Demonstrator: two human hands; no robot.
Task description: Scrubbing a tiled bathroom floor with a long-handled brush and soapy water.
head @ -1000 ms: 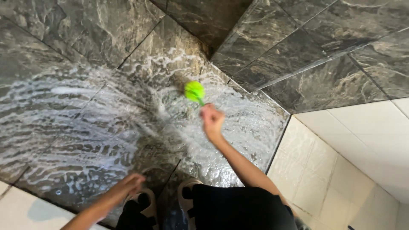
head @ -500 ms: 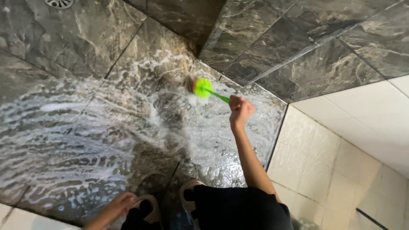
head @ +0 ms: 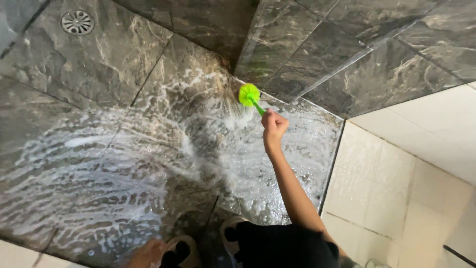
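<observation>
My right hand [head: 273, 127] grips the bright green plastic scrub brush [head: 249, 95] against the soapy dark marble floor [head: 124, 164]; my left hand [head: 147, 254], blurred, I cannot tell.

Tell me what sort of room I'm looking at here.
Most likely a bathroom or shower floor: dark marble-look floor tiles covered in soapy water, a round metal floor drain, and the right hand holding a green scrub brush.

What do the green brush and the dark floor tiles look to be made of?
The green brush looks like moulded plastic: uniform bright colour, thin rigid handle gripped by the right hand. The dark floor tiles look like polished marble-patterned stone or ceramic, veined and glossy under soapy foam.
</observation>
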